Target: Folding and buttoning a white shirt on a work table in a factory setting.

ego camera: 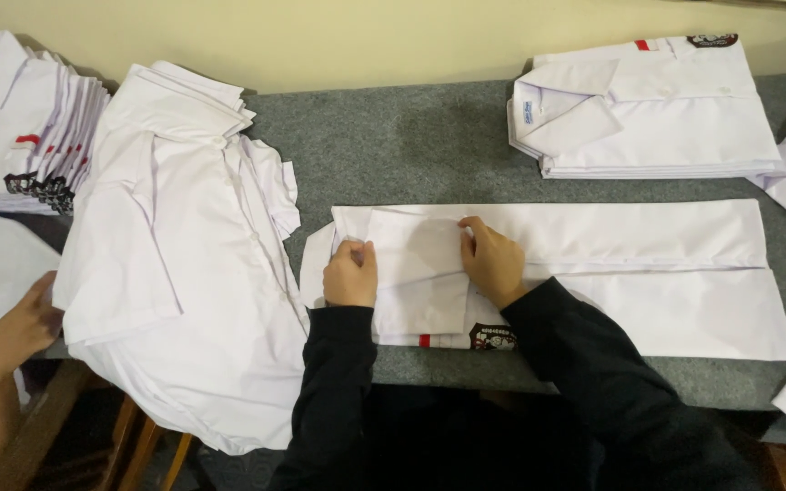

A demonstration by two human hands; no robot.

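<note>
White school shirt, laid flat and folded into a long strip on the grey felt table top, stretches away to the right of both hands, its short sleeve turned in across the body between them. The left hand is curled into a loose fist, knuckles up, thumb and fingertips pinching the sleeve's left edge. The right hand lies palm down with fingers bent, fingertips pressing the sleeve's upper right corner against the shirt; its wrist angles in from the lower right. Both forearms wear black sleeves and come up from the near table edge.

Just below the right hand, a dark badge and a small red tab show at the shirt's near hem. Left of the left hand, close by, a heap of unfolded white shirts hangs over the table's near edge. Farther left sits a fanned stack of folded shirts, and another person's hand rests beside the heap on another shirt. Above the right hand, well apart, lies a neat pile of folded shirts. Bare grey felt lies open above both hands, between heap and pile, and a narrow band runs along the near edge below the strip.
</note>
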